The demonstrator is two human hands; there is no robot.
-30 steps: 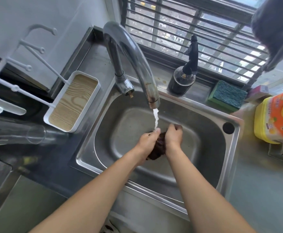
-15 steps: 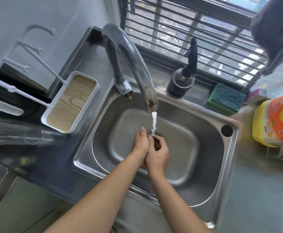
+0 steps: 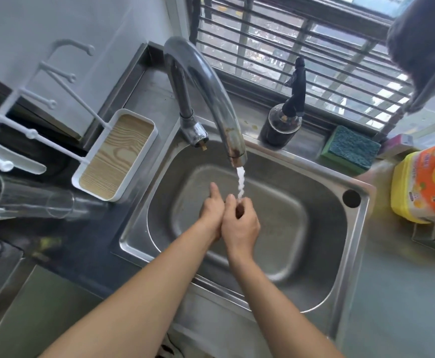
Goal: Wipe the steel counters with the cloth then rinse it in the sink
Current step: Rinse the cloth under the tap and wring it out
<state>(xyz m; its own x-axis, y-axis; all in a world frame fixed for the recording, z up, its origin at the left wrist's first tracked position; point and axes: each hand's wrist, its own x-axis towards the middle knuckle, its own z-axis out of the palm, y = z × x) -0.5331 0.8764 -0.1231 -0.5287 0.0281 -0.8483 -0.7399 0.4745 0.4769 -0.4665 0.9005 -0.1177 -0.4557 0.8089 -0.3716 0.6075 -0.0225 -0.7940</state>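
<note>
Head view: the yellow bottle [image 3: 426, 184] carries an orange label, its writing too blurred to read. Over the sink [image 3: 322, 293], left hand [image 3: 211, 210] and right hand [image 3: 239, 223] have closed tighter than a second ago, fingers curled round the dark cloth [image 3: 239, 210], now almost hidden, under the tap [image 3: 211, 99] stream.

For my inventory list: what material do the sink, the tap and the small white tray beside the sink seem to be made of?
Sink: brushed stainless steel, by its grey satin sheen.
Tap: polished, chrome-like metal with bright reflections, with rust-coloured stains near the spout.
White tray: probably plastic rim; its wood-grain inside may be real wood or only a print.
</note>
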